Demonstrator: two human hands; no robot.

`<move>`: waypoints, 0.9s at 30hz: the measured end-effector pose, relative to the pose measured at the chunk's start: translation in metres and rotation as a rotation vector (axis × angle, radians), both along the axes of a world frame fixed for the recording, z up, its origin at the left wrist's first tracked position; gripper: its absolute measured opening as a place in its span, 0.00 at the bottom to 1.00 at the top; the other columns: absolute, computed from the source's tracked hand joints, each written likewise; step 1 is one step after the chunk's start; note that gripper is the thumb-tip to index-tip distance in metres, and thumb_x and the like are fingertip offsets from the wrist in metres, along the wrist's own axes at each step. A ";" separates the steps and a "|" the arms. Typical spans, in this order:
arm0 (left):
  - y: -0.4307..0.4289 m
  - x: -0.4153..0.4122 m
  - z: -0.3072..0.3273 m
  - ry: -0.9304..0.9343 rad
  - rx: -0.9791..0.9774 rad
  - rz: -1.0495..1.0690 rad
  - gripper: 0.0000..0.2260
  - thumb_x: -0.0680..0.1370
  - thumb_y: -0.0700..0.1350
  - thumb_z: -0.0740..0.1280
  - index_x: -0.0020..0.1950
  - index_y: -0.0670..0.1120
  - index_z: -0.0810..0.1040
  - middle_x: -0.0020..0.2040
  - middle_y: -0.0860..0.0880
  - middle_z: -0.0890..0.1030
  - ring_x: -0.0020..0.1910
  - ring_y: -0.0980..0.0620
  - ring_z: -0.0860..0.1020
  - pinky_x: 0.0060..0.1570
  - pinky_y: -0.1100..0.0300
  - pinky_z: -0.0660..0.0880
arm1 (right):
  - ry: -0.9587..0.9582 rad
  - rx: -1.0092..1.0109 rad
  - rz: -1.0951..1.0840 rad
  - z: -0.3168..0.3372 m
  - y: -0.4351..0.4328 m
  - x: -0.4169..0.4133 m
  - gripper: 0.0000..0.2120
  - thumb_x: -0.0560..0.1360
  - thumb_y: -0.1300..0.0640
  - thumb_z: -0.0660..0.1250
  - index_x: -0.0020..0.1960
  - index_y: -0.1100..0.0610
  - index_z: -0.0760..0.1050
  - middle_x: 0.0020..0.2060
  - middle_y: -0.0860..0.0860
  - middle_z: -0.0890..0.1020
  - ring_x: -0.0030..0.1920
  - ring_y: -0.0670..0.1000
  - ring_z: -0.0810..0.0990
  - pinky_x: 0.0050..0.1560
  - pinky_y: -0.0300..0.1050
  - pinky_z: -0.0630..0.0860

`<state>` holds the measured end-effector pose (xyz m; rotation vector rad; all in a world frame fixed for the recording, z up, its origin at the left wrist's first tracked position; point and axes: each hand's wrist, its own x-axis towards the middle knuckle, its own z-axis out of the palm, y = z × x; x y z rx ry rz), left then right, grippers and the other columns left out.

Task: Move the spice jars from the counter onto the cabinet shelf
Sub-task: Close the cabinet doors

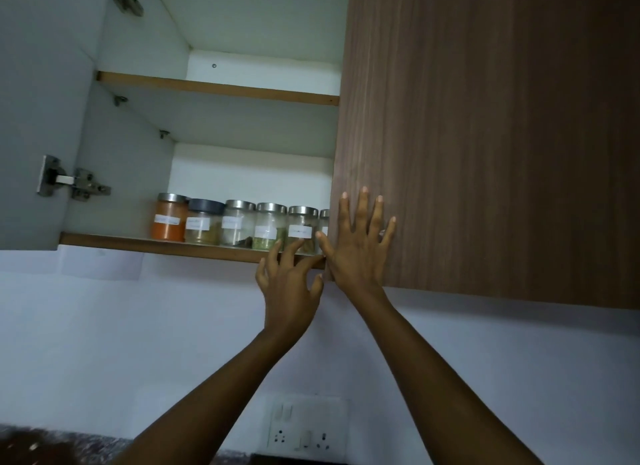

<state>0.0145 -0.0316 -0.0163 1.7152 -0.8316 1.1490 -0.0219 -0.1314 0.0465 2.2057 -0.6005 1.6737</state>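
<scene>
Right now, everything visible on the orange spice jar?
The orange spice jar is clear, glass or plastic, nearly full of orange powder. It has a shiny metal lid, shut, and a white label on the front, its text unreadable. It stands upright at the left end of the jar row on the lower shelf, close against the dark-lidded jar. Neither hand touches it.

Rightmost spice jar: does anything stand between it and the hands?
Yes. The wooden cabinet door covers most of the rightmost jar; the right hand lies flat on it. The left hand hovers at the shelf edge.
</scene>
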 end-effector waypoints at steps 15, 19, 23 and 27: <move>0.102 -0.026 0.013 -0.286 0.255 0.195 0.14 0.72 0.43 0.62 0.57 0.48 0.78 0.56 0.50 0.78 0.60 0.51 0.69 0.59 0.58 0.62 | -0.258 -0.078 0.335 -0.018 0.058 -0.034 0.10 0.68 0.60 0.66 0.49 0.60 0.77 0.51 0.56 0.80 0.48 0.59 0.76 0.49 0.52 0.70; 0.138 -0.032 0.011 -0.311 0.313 0.248 0.15 0.74 0.46 0.57 0.55 0.48 0.79 0.55 0.52 0.79 0.59 0.52 0.72 0.60 0.59 0.61 | -0.316 -0.139 0.463 -0.026 0.096 -0.033 0.09 0.68 0.62 0.66 0.48 0.60 0.78 0.50 0.56 0.81 0.49 0.58 0.78 0.51 0.52 0.71; 0.182 -0.041 0.010 -0.312 0.291 0.274 0.14 0.74 0.46 0.58 0.55 0.48 0.79 0.55 0.52 0.79 0.59 0.53 0.72 0.60 0.61 0.59 | -0.316 -0.157 0.542 -0.032 0.137 -0.032 0.08 0.68 0.61 0.64 0.46 0.59 0.78 0.46 0.54 0.81 0.46 0.57 0.77 0.51 0.51 0.69; 0.245 -0.052 0.010 -0.273 0.240 0.305 0.15 0.74 0.45 0.57 0.56 0.48 0.79 0.54 0.53 0.79 0.58 0.53 0.73 0.60 0.63 0.60 | -0.330 -0.216 0.636 -0.033 0.188 -0.035 0.06 0.68 0.63 0.64 0.44 0.60 0.78 0.43 0.54 0.81 0.43 0.57 0.77 0.51 0.48 0.66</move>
